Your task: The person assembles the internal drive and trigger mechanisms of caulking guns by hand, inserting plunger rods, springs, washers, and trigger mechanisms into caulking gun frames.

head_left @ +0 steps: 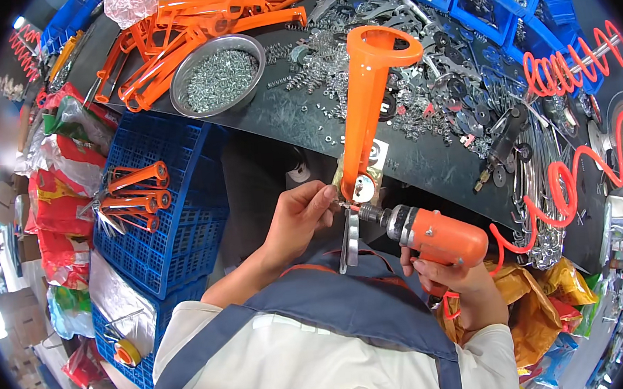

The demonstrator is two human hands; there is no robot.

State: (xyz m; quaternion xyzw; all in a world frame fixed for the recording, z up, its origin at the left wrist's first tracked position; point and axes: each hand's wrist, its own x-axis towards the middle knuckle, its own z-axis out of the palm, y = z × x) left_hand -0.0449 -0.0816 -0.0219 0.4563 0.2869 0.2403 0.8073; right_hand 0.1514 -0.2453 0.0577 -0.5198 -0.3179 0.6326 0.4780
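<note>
My right hand [448, 275] is wrapped round the grip of an orange air drill [448, 236]. The drill's dark chuck and bit point left, at the lower end of an orange tapered tool handle [366, 93] with a ring-shaped top. That handle stands upright at the edge of the bench, and a grey metal lever [350, 241] hangs below it. Beside the bit's tip, the thumb and forefinger of my left hand [295, 222] are pinched together. Whatever they hold is too small to make out.
A metal bowl [187, 107] of small fasteners sits by piled orange handles [192, 20] on the dark bench [287, 126]. Springs and metal parts [418, 59] cover its right side. Blue crates [175, 243] stand at left. A red coiled hose [567, 194] hangs at right.
</note>
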